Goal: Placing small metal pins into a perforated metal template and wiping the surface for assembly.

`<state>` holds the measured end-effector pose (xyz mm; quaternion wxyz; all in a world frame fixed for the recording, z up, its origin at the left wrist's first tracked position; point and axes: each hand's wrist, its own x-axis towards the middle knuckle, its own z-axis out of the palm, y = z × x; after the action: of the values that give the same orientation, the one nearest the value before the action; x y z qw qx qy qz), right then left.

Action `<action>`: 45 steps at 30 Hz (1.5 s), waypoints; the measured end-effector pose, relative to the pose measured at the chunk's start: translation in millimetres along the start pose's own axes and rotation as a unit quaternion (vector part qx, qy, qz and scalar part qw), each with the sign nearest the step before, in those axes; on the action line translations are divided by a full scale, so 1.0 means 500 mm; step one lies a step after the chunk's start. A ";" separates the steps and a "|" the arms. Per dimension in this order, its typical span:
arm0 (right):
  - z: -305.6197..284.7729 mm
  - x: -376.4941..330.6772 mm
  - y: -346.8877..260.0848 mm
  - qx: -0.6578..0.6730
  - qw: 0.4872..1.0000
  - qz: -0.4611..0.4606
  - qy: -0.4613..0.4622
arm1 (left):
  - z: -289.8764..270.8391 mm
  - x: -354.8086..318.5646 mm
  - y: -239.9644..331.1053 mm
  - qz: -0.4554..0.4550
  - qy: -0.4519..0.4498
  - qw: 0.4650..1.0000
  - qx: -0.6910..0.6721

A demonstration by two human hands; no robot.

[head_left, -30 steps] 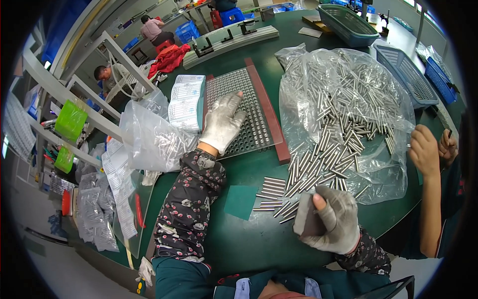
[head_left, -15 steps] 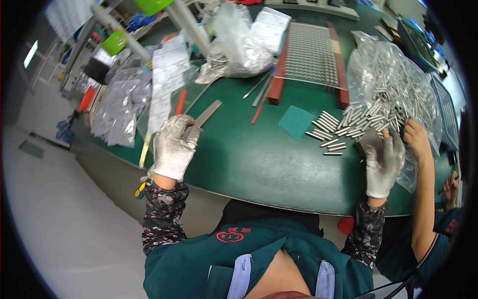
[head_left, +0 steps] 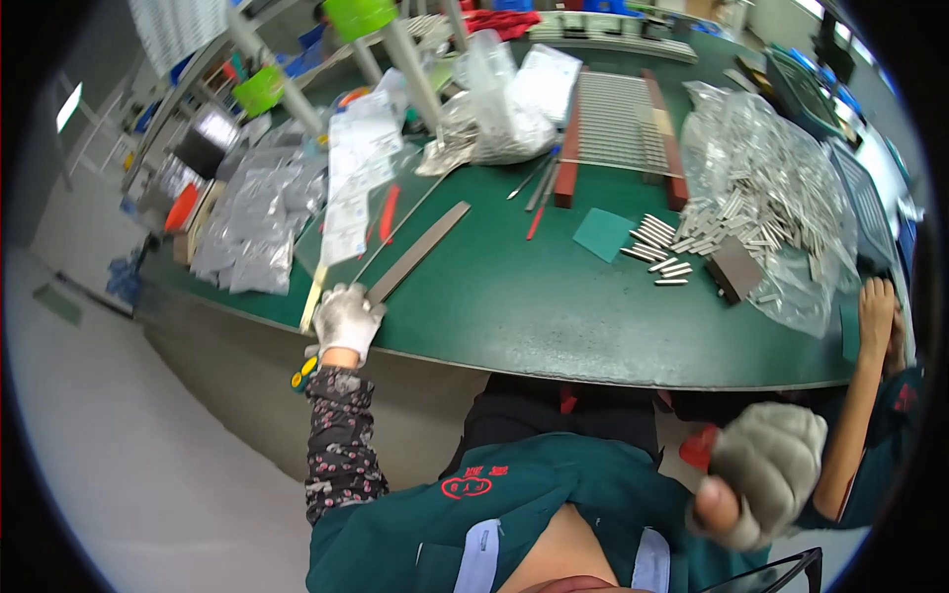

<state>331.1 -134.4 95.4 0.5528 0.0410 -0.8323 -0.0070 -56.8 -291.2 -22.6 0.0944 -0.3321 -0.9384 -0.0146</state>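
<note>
My left hand (head_left: 346,318), in a whitish work glove, rests palm down at the front edge of the green table. Its fingers look loosely bent and slightly apart, beside the near end of a long flat grey bar (head_left: 423,249). Off the table at the lower right, my right hand (head_left: 766,469) is raised close to the camera. Its gloved fingers are curled into a fist and the bare thumb tip shows; whatever may be inside is hidden. A dark brown block (head_left: 734,269) stands on the table beside several short metal pins (head_left: 652,237).
An open clear bag (head_left: 791,178) spills many pins at the right. Behind the green square sheet (head_left: 603,234) stands a pin-filled rack (head_left: 621,124) with red side bars. Grey packets (head_left: 252,222) lie at left. A co-worker's hand (head_left: 876,308) is at the far right.
My right hand has left the brown block and come back toward me, closing into a fist. My left hand has drawn back to the table edge. The co-worker's hand has moved away from the pins.
</note>
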 end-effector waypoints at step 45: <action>0.123 -0.141 0.207 -0.031 0.758 0.584 -0.289 | 0.038 0.270 0.629 0.352 0.124 0.925 -0.068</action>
<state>295.4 -27.8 12.6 0.1841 -0.4735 -0.8145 0.2800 34.0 39.3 -27.4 0.1864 -0.6422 -0.7387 -0.0850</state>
